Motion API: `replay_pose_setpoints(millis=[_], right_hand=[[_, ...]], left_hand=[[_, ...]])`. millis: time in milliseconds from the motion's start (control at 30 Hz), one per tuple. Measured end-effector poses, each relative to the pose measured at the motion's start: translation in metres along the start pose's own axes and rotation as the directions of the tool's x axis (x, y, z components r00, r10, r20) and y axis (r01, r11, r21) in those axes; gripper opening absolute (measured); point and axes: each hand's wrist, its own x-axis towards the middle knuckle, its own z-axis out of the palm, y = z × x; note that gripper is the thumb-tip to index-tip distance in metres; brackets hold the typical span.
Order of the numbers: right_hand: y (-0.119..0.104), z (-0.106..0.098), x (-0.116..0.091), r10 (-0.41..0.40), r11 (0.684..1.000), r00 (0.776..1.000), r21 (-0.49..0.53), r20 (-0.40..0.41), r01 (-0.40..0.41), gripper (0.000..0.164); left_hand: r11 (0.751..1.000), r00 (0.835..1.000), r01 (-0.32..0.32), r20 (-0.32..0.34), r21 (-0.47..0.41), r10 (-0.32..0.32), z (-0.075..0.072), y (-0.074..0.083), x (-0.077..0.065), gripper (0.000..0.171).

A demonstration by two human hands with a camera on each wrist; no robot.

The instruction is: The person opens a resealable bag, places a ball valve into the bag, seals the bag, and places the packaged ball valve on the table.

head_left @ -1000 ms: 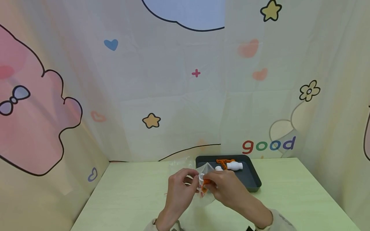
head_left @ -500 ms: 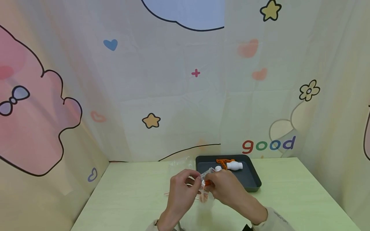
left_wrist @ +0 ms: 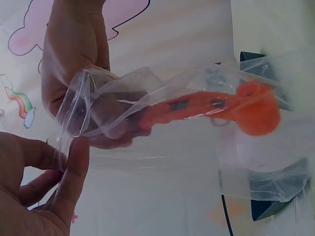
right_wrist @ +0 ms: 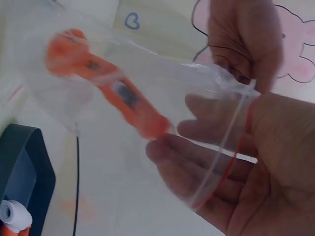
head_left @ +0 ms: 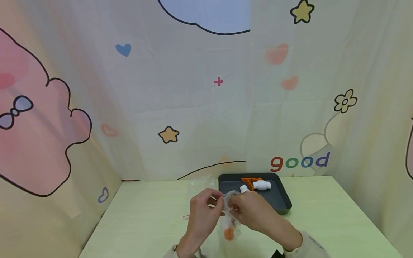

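A clear zip bag (head_left: 230, 196) with a red line at its mouth hangs between my hands. My left hand (head_left: 204, 215) pinches the bag's edge between thumb and finger, plainest in the left wrist view. The fingers of my right hand (head_left: 258, 211) reach into the mouth, loosely extended. Inside lies an orange stick-like part (left_wrist: 197, 109) with a rounded end and dark slots. Its narrow end is right at my right fingertips in the right wrist view, blurred, while the rounded end points down into the bag.
Behind the hands stands a dark tray (head_left: 284, 200) with a white bottle-shaped piece (head_left: 262, 185), an orange trigger-shaped piece (head_left: 251, 181) and another white piece (head_left: 243, 188). Another clear bag (head_left: 201, 182) lies flat left of the tray. A printed curtain (head_left: 193, 89) rises behind the table (head_left: 145, 218).
The orange part has slid lower into the bag, away from my right palm. The bag's mouth has opened around the right fingers. My left hand keeps its pinch.
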Motion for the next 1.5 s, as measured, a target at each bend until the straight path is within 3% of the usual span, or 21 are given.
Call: replay_pose_setpoints(millis=[133,233,400,633,867,1133,1300,1500], right_hand=[[-0.003,-0.013,-0.003,-0.026,0.999,0.999,0.035,0.04,0.024,0.004],[-0.008,-0.023,-0.007,-0.033,0.999,0.999,0.028,0.018,0.032,0.006],[-0.016,-0.035,-0.015,-0.027,1.0,0.995,-0.01,-0.097,0.026,0.011],[-0.026,-0.038,-0.029,0.036,0.999,0.959,0.001,-0.281,-0.037,0.01],[-0.032,-0.031,-0.038,0.144,0.99,0.959,0.035,-0.243,-0.14,0.016],[-0.027,-0.012,-0.036,0.204,0.977,0.977,0.077,-0.061,-0.199,0.033],[-0.024,-0.002,-0.032,0.254,0.965,0.959,0.103,-0.129,-0.241,0.022],[-0.02,0.005,-0.027,0.254,0.965,0.935,0.136,-0.248,-0.225,0.013]], left_hand=[[1.0,1.0,-0.006,-0.019,-0.001,0.006,-0.001,-0.002,0.001,0.01],[1.0,1.0,-0.012,-0.029,-0.012,0.011,-0.001,-0.003,0.002,0.009],[0.999,0.998,-0.024,-0.058,-0.034,0.022,-0.003,-0.003,0.003,0.01],[0.999,0.991,-0.042,-0.126,-0.019,0.039,-0.005,-0.006,0.004,0.013],[0.998,0.985,-0.042,-0.167,-0.036,0.035,-0.008,-0.008,0.006,0.01],[0.997,0.975,-0.058,-0.217,-0.041,0.048,-0.009,-0.007,0.006,0.012],[0.995,0.972,-0.069,-0.23,-0.076,0.05,-0.007,-0.008,0.006,0.01],[0.993,0.973,-0.07,-0.227,-0.096,0.046,-0.005,-0.006,0.005,0.008]])
